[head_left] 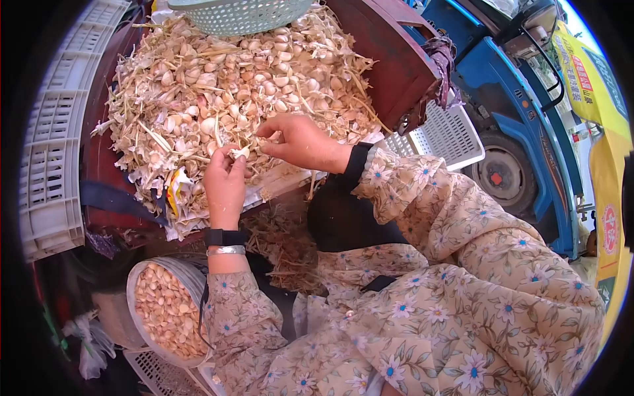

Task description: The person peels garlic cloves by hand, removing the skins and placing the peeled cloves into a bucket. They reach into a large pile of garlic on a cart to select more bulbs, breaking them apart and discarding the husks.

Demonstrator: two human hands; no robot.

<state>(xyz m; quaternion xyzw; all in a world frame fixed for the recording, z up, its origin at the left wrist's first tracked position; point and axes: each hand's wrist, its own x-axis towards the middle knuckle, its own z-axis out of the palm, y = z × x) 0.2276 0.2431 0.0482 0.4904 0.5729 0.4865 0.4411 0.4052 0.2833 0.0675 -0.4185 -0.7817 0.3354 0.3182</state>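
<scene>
A large heap of garlic cloves, husks and dry stalks (198, 86) covers the dark red surface at the upper middle. Over its near edge, my left hand (226, 178) pinches a small pale garlic piece (242, 152) between thumb and fingertips. Just to the right, my right hand (300, 142) is curled, its thumb and fingers bent toward that piece; whether anything lies between its fingertips is too small to tell. A bucket of peeled-looking cloves (168, 310) stands below, left of my left sleeve.
A pale green basket (241, 14) rests on the heap's far side. White crates stand at the left (56, 145) and right (449, 135). Behind the right crate is a blue vehicle (522, 125) with a wheel. Dry stalks (284, 244) lie below the red edge.
</scene>
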